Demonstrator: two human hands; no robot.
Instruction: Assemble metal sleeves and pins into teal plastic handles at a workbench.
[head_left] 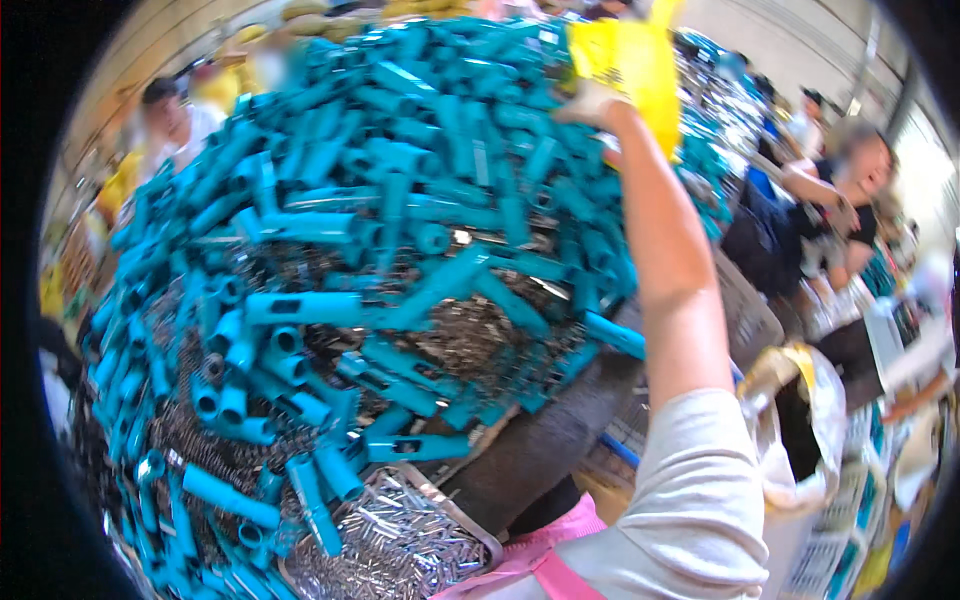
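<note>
At the far left, a co-worker in a white top point(195, 130) is standing behind the heap. From there to the centre, teal tubes point(305, 305) are lying loose and crossed at all angles, with wire springs point(285, 445) showing among them at lower left. Below, a tray point(492, 546) is holding loose metal pins point(415, 520). Nearer the middle, small metal pieces point(470, 335) are lying in a hollow between tubes. No finished unit is showing, so most of this stock is, in my judgement, awaiting handling; how much is complete I cannot establish. The left hand is not appearing. Right of centre, the right hand point(595, 105) is resting at the left side of a yellow bag point(625, 65), which is standing out at the far upper edge of the heap; the fingers are partly hidden and blurring, so I cannot tell how far they are open or whether they are gripping it. Dark marks on the bag are blurring beyond reading. Farther right, a white bag point(825, 430) is gaping open and a co-worker in black point(850, 200) is sitting near it. No brand or label is reading clearly anywhere.
</note>
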